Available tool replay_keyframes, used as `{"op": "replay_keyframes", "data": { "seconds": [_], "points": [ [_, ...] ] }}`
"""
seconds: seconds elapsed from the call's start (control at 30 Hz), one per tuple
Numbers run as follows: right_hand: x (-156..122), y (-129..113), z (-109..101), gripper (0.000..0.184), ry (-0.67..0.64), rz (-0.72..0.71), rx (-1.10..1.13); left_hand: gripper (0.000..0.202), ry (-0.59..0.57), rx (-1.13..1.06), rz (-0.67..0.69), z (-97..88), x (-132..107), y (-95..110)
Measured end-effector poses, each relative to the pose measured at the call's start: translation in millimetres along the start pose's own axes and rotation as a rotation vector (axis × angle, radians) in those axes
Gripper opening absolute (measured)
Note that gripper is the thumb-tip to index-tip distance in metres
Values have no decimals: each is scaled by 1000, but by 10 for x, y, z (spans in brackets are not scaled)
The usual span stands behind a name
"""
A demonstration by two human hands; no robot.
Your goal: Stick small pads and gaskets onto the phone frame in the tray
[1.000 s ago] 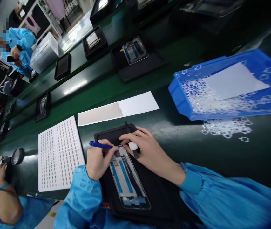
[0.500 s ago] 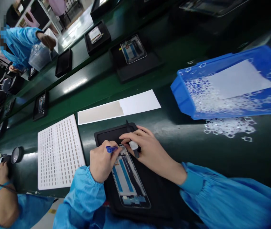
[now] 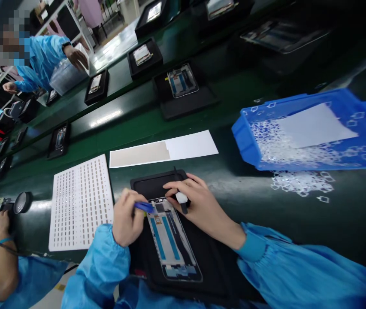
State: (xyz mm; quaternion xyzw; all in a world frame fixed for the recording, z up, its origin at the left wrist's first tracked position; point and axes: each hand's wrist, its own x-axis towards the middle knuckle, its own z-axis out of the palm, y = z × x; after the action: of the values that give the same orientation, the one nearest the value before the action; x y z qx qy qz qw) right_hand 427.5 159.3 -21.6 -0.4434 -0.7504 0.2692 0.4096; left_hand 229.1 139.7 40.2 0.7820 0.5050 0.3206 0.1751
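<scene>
- We are in a busy work room, and a long, shiny green table (image 3: pixel 131 124) runs across it
- Close to the worker lies an open phone body (image 3: pixel 167 240), flat in a black tray (image 3: pixel 146 182)
- Two blue strips (image 3: pixel 157 238) show inside the phone body, so I think it is only partly made: some parts are in, no back is on, and I can't tell how many bits are left
- The left hand (image 3: pixel 126 219) pinches a blue pen-like tool (image 3: pixel 144 207) between thumb and fingers, over the phone's top left corner; I can't tell if it touches
- The right hand (image 3: pixel 200 206) is curled around a dark stick (image 3: pixel 184 208), with its fingertips at the phone's top end
- Left of the tray is a white board (image 3: pixel 81 204) with rows of little bits
- Past the tray lies a paper strip (image 3: pixel 192 143), part tan, part white
- Off to the right sits a blue bin (image 3: pixel 247 161) with clear scraps (image 3: pixel 271 141) and a white sheet (image 3: pixel 314 124) in it
- Farther away, I see more phones (image 3: pixel 183 80) and a person in blue sleeves (image 3: pixel 46 53)
</scene>
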Motion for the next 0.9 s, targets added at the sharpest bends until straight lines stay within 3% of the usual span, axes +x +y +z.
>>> {"op": "replay_keyframes", "data": {
  "seconds": [0.07,0.17,0.33,0.5,0.63,0.7,0.8,0.9],
  "points": [
    [-1,5,1,23,-11,14,5,24,-165,303,111,21,-70,-24],
    [-6,12,4,23,-24,32,4,34,-273,598,223,104,-142,-72],
    [-6,2,-36,22,46,78,85,34,-328,733,265,185,-141,-70],
    [14,34,-105,38,324,317,279,31,-475,780,270,118,-45,66],
    [50,139,-128,49,482,423,389,27,-633,681,228,13,213,68],
    [94,188,-132,48,515,431,437,33,-602,635,210,25,432,-13],
    [195,237,-138,44,536,409,470,47,-465,614,136,164,815,-184],
    [318,285,-165,43,495,405,445,54,-449,600,98,348,1091,-320]
  ]
}}
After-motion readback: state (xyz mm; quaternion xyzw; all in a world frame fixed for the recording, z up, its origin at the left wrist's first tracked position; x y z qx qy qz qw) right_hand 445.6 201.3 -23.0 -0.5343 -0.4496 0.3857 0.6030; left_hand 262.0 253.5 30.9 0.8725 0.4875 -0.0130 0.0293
